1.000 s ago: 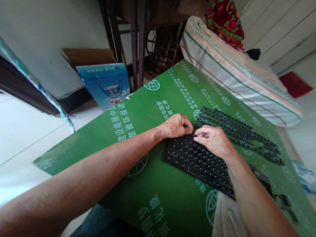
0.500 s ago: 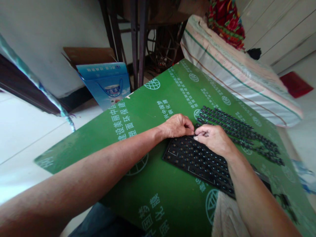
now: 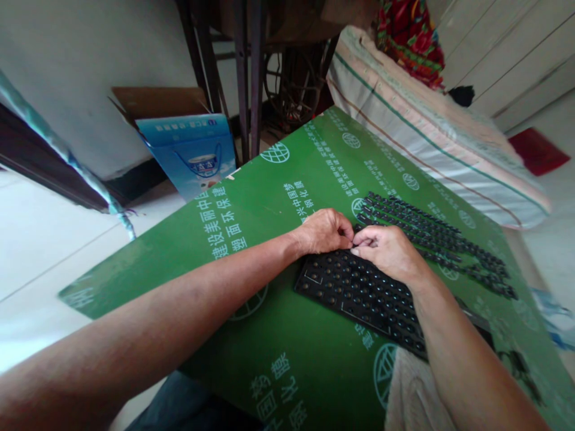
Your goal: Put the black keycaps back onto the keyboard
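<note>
Keyboard [image 3: 362,293] lies slanted on the green table [image 3: 260,203], its round studs exposed. Left hand [image 3: 324,230] and right hand [image 3: 385,248] meet at its far edge, fingertips pinched together; I cannot tell what, if anything, sits between them. Loose black keys [image 3: 413,219] lie in rows just beyond.

From here, a hand could pass over the tabletop [image 3: 265,197] beyond the left forearm [image 3: 211,293]; to the right, rows of black keys [image 3: 431,233] obstruct, while the right forearm [image 3: 462,347] bars the keyboard base's [image 3: 354,284] right end.
</note>
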